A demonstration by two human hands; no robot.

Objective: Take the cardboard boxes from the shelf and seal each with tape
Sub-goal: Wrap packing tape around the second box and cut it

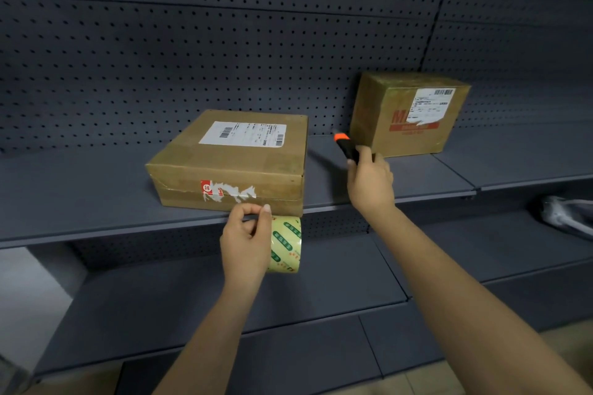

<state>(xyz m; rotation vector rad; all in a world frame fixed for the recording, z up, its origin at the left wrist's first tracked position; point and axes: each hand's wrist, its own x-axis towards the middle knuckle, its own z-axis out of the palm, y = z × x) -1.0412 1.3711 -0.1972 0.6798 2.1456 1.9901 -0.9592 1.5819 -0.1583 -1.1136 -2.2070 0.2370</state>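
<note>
Dark grey pegboard shelving [96, 80] fills the view. One left hand [247, 240] grips a tape roll [286, 244] just below the shelf edge [96, 228], under the flat cardboard box [234, 160]. One right hand [370, 181] clasps an orange-tipped cutter [345, 146], between that box and the taller box [407, 112] behind. Grey plastic wrapping [564, 215] lies on the lower shelf, far right.

I can't read the nearer label [243, 134]. My left hand [245, 242] hides part of the tape roll [287, 244].
</note>
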